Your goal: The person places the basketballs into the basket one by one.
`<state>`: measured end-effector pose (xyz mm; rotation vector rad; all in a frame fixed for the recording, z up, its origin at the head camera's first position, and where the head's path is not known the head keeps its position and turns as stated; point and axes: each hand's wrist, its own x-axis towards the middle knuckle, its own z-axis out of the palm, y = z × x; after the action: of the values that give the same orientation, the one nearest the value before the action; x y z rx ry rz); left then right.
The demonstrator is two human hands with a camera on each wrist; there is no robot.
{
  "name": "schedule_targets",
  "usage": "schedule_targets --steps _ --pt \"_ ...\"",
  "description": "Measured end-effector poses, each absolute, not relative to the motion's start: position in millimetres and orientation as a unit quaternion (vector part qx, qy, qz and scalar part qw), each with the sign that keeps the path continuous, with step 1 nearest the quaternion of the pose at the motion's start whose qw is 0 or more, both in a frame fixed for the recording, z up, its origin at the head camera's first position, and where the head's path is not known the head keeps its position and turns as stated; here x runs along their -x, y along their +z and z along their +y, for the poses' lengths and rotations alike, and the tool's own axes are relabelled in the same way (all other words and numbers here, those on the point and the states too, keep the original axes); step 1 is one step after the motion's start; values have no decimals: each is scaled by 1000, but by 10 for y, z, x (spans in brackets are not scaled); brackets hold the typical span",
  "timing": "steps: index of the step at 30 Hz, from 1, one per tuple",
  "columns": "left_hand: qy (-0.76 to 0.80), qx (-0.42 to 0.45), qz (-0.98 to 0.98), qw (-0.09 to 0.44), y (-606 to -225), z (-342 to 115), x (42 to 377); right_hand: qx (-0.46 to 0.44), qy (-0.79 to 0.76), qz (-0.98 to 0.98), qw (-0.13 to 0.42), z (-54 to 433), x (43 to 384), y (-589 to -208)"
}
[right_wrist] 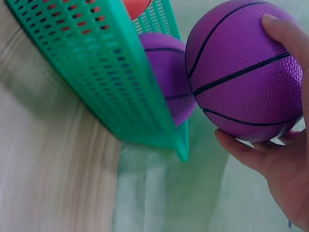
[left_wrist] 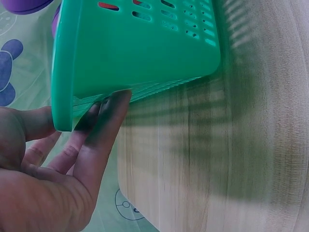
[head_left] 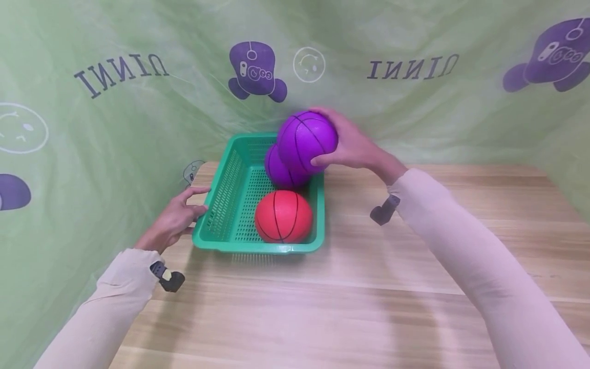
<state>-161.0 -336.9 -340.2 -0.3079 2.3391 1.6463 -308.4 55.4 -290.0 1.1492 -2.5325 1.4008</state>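
My right hand (head_left: 352, 143) grips a purple toy basketball (head_left: 308, 141) with black lines, thumb on the near side and fingers round the far side. It is above the back right corner of a green plastic basket (head_left: 199, 241). Inside the basket, a second purple ball (head_left: 282, 171) sits at the back right, partly hidden by the held one. A red ball (head_left: 283, 217) lies at the front right. My left hand (head_left: 177, 215) holds the basket's left rim; in the left wrist view its thumb and fingers (left_wrist: 108, 123) lie on either side of the rim.
The basket stands on a wood-grain table (head_left: 350, 307), near its left edge. A green printed cloth (head_left: 193, 92) hangs behind and along both sides. Each wrist carries a small black camera (head_left: 384, 211).
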Motion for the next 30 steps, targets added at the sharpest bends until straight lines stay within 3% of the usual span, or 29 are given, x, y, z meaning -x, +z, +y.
schedule_targets --steps 17,30 --pt "575 102 801 129 -3436 -3346 1647 -406 436 -803 15 29 3068 -2888" --pt "581 101 798 125 -3428 -3390 1584 -436 402 -805 -15 -430 2987 -2893"
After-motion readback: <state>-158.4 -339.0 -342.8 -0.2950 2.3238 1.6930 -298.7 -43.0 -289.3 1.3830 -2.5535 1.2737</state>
